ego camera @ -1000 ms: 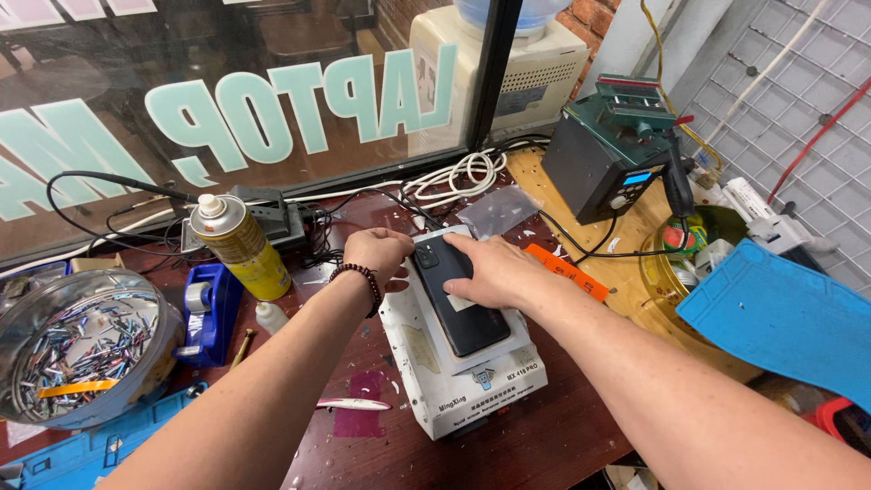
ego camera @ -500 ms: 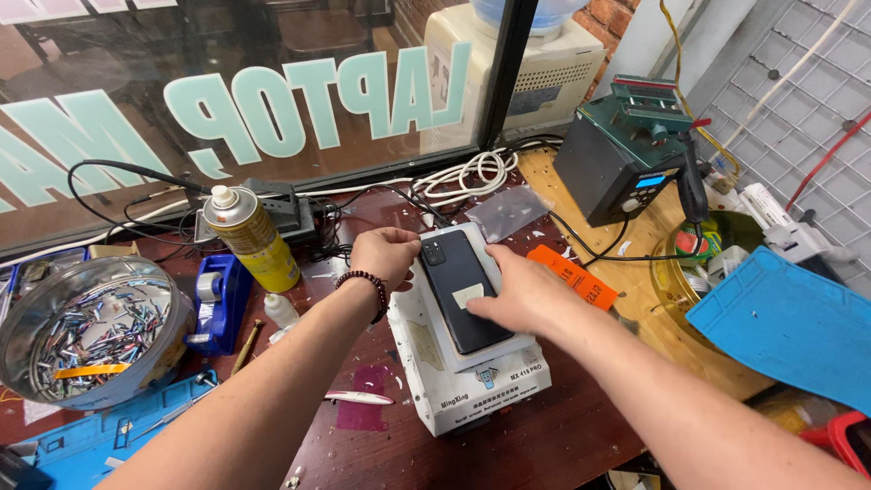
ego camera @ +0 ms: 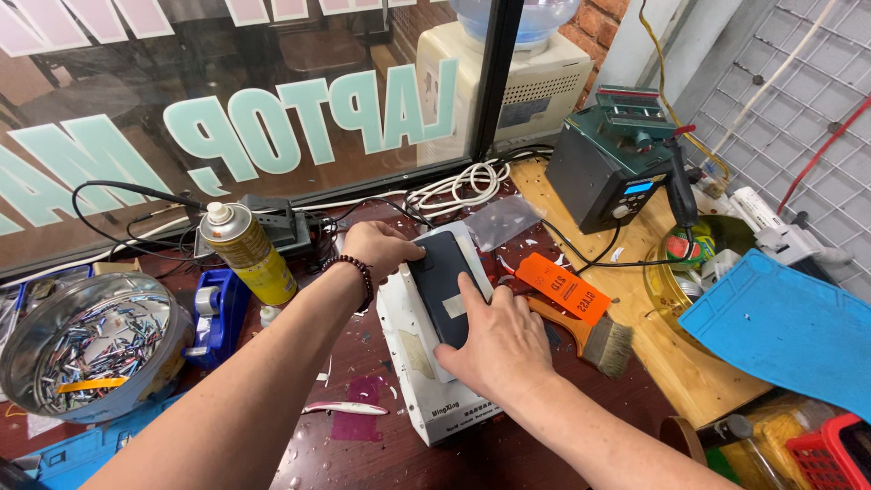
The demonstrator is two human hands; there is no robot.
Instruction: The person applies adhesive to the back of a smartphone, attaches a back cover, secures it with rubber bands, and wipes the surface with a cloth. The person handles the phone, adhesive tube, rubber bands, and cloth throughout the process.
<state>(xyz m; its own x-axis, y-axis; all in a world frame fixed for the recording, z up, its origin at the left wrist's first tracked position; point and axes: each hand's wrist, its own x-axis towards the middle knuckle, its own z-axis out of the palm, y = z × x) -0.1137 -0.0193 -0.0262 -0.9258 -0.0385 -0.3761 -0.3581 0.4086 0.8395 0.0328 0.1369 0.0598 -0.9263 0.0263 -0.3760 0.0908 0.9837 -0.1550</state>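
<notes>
A dark smartphone (ego camera: 443,277) lies face down on a white box-shaped heating plate (ego camera: 413,372) in the middle of the bench. My left hand (ego camera: 376,247), with a bead bracelet on the wrist, grips the phone's far left corner. My right hand (ego camera: 494,340) lies flat on the phone's near end, its thumb stretched along the back, pressing it onto the plate.
A yellow spray can (ego camera: 243,249) and blue tape dispenser (ego camera: 210,313) stand left, beside a metal bowl of scraps (ego camera: 86,354). An orange-handled brush (ego camera: 581,318) lies right of the plate. A green soldering station (ego camera: 617,154), blue mat (ego camera: 780,327) and white cables (ego camera: 454,186) sit behind and right.
My right hand has slid from the phone's far end down to its near end. The left hand stays at the far corner. The view has shifted slightly.
</notes>
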